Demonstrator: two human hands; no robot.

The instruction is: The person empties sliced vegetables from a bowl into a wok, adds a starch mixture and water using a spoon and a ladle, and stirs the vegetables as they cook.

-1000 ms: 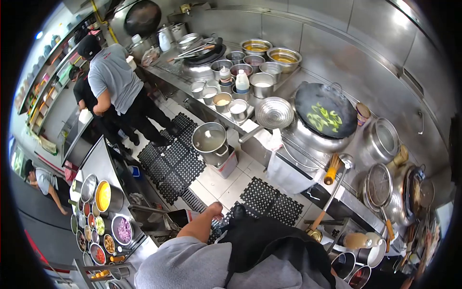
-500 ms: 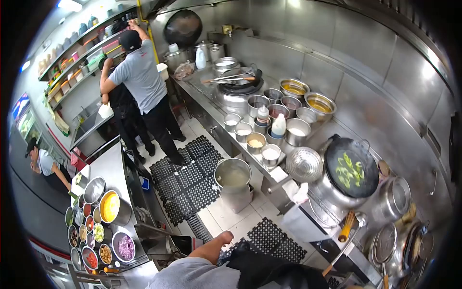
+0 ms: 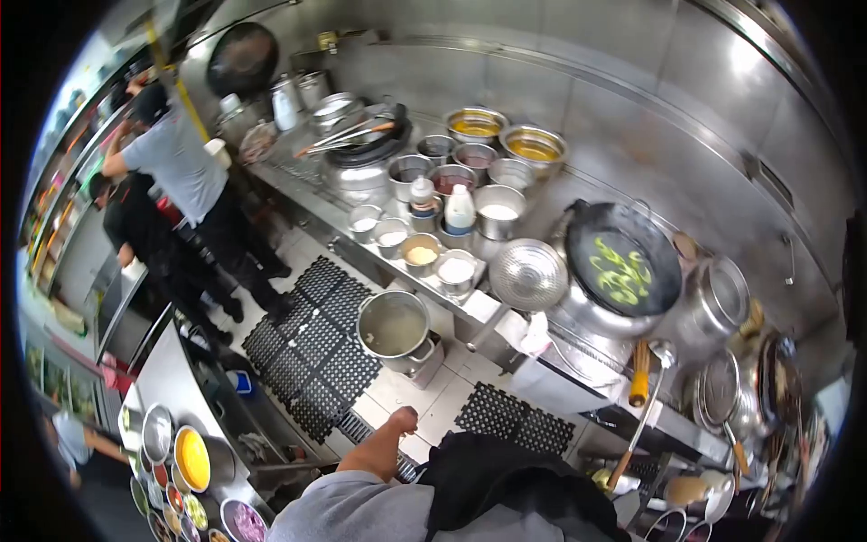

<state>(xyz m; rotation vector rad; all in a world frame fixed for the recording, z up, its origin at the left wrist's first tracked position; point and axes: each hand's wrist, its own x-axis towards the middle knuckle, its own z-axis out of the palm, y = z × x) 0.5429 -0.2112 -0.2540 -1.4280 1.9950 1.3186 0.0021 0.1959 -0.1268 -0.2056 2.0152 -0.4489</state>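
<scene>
My left hand (image 3: 404,421) hangs in front of my body over the floor, its fingers curled in, with nothing visible in them. Just beyond it stands a large steel pot (image 3: 395,325) of cloudy liquid. No part of my right hand shows. To the right, a black wok (image 3: 623,257) with green pepper strips (image 3: 619,273) in it rests on the burner. Beside the wok are a perforated steel strainer (image 3: 529,274), a ladle (image 3: 661,355) and a bamboo wok brush (image 3: 640,375) with a yellow band.
Steel containers of seasonings (image 3: 421,255) and squeeze bottles (image 3: 459,210) line the range. At left, a prep counter (image 3: 172,361) holds bowls of chopped vegetables and a yellow mixture (image 3: 192,458). Two people (image 3: 181,172) stand at the back shelves. Black rubber mats (image 3: 312,348) cover part of the floor.
My view has swung right and tilted, so the range and pot sit further left. My left hand has shifted slightly left and up in view. The pepper strips remain in the wok.
</scene>
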